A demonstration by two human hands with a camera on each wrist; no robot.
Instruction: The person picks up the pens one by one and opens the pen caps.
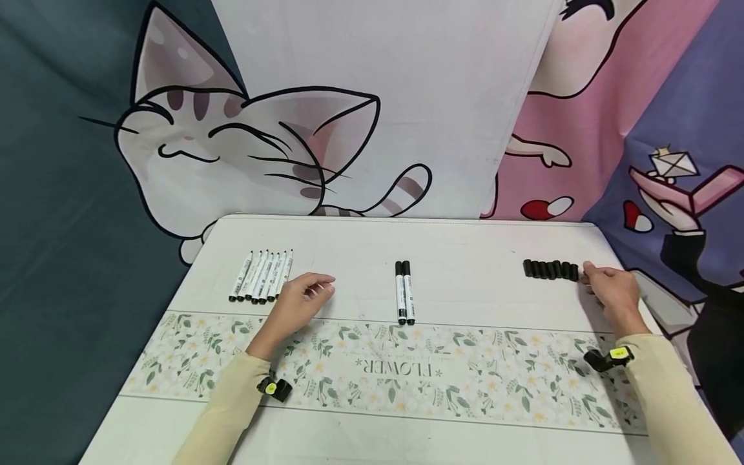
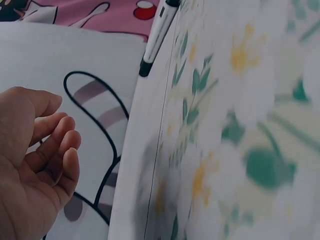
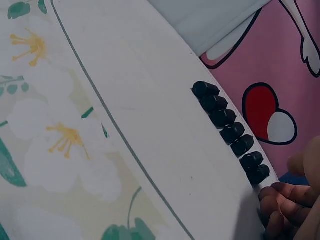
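Note:
Several uncapped white markers lie side by side at the left of the table, their black tips pointing away from me. My left hand hovers just right of them, fingers loosely bent; the left wrist view shows nothing between them. Two capped markers lie together near the middle. At the right, several black marker caps form a close row. My right hand is at the row's right end, fingertips beside the last cap. Its thumb and fingers are apart in the right wrist view, and no held object shows.
A white table carries a printed floral band across its front half. Behind its far edge hangs a curtain with cartoon cats. Each forearm wears a small black wrist camera.

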